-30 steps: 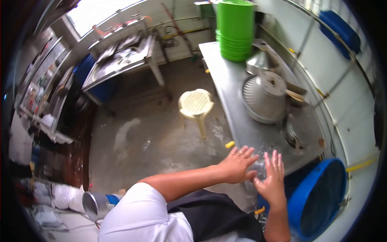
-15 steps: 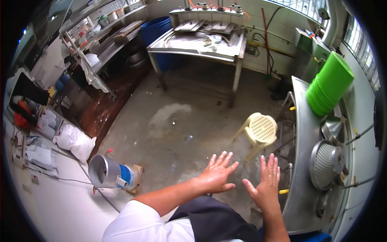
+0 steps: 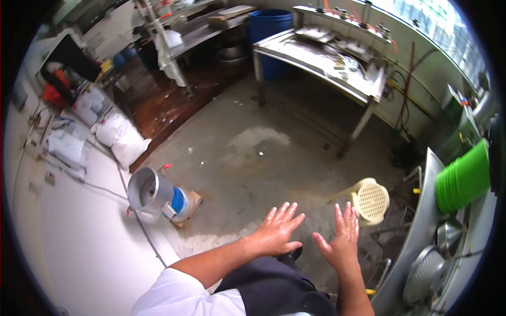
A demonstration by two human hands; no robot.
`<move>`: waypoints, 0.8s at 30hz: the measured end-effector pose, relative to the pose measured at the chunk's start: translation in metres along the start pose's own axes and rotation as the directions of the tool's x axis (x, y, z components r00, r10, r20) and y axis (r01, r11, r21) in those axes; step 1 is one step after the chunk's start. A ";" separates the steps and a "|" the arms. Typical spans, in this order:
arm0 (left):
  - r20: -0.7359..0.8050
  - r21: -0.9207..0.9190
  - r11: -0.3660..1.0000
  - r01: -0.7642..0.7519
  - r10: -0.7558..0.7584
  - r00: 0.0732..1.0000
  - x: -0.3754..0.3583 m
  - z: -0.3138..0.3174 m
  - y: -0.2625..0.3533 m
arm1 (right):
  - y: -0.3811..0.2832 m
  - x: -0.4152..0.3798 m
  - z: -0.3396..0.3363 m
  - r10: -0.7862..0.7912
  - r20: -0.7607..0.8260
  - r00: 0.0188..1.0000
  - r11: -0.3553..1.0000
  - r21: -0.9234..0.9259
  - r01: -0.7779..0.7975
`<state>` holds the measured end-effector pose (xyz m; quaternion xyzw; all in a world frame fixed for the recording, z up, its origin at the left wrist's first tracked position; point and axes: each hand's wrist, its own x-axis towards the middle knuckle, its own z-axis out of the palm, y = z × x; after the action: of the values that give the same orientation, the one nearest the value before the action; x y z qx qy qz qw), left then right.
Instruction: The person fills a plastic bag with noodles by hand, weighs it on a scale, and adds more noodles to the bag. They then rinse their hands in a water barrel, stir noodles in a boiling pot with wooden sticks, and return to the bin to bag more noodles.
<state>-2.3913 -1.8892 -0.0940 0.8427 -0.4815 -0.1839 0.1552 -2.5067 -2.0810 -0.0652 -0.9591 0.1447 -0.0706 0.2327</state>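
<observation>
My left hand is held out in front of me, palm down, fingers spread, with nothing in it. Beside it, my right hand is also raised with its fingers apart and empty. Both look wet and shiny. A gap separates the two hands, and neither touches anything. Just beyond my right hand stands a cream plastic stool with a perforated seat. Left of my left arm, on the floor, is a metal cylindrical machine with a blue band, set on a small wooden base.
A metal table stands at the back, a blue barrel beside it. Along the right runs a steel counter with stacked green buckets and a metal colander. A white sack lies at left, near shelving.
My view has turned left, so the room's contents shift to the right in the picture. Both hands stay spread and empty, at nearly the same place before me.
</observation>
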 end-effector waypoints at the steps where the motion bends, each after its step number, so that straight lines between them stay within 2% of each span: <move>1: -0.031 0.018 0.999 0.029 -0.029 0.999 -0.001 -0.003 -0.002 | -0.001 0.008 -0.001 -0.021 0.028 0.999 1.000 0.018 0.020; 5: -0.140 0.060 0.984 0.168 -0.158 0.977 0.002 -0.027 -0.002 | 0.002 0.047 -0.005 -0.181 -0.001 0.984 0.982 0.051 0.180; 7: -0.161 0.072 0.980 0.187 -0.174 0.972 0.004 -0.038 -0.003 | -0.001 0.070 -0.011 -0.249 0.010 0.968 0.968 0.039 0.248; 15: -0.294 -0.061 0.929 0.366 -0.367 0.882 -0.010 -0.045 -0.022 | -0.029 0.140 -0.005 -0.470 0.131 0.873 0.882 0.051 0.468; 18: -0.292 -0.105 0.898 0.427 -0.438 0.850 -0.020 -0.046 -0.046 | -0.048 0.161 0.005 -0.487 0.160 0.859 0.873 0.069 0.483; 24: -0.326 -0.140 0.912 0.385 -0.410 0.852 -0.016 -0.064 -0.112 | -0.087 0.204 0.036 -0.493 0.225 0.840 0.866 0.038 0.498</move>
<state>-2.2851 -1.8154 -0.0835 0.9371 -0.2550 -0.0763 0.2257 -2.2843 -2.0557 -0.0425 -0.9681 -0.1347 -0.0164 0.2109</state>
